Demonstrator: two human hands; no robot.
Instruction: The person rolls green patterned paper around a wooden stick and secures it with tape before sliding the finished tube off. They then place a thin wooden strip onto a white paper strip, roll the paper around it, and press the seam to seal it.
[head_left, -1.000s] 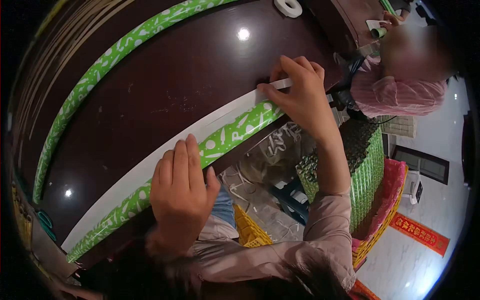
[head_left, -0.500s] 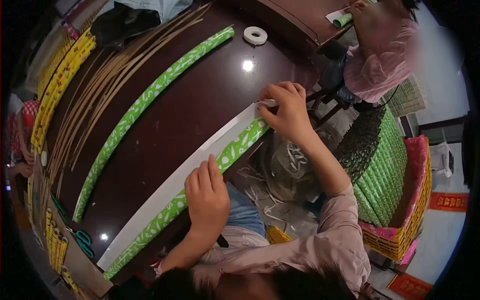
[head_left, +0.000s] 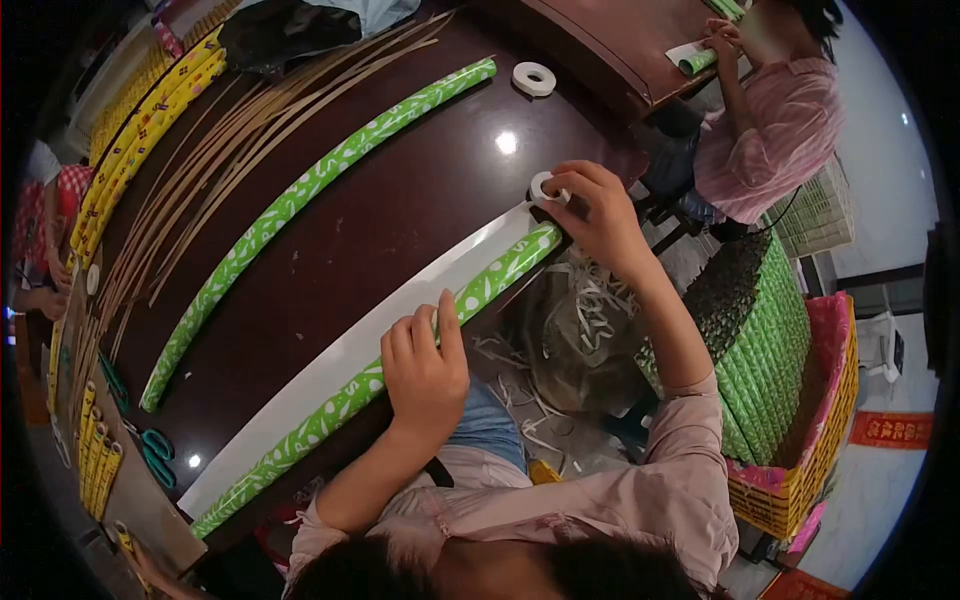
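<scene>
1. You are in a small craft workshop. A long dark brown polished wooden table (head_left: 420,170) fills the view, and a person in a pink striped shirt (head_left: 785,130) works at its far right end.
2. Materials lie in bulk: long sticks wrapped in green white-patterned paper (head_left: 300,200), thin pale bamboo strips (head_left: 210,140), and yellow patterned rolls (head_left: 135,110) at the far left.
3. Tools are out: white ring-shaped tape rolls (head_left: 533,78) and teal-handled scissors (head_left: 155,455).
4. On your right, a yellow plastic crate (head_left: 790,500) holds stacked green rolls (head_left: 750,350). White paper trimmings (head_left: 590,300) litter the floor.
</scene>
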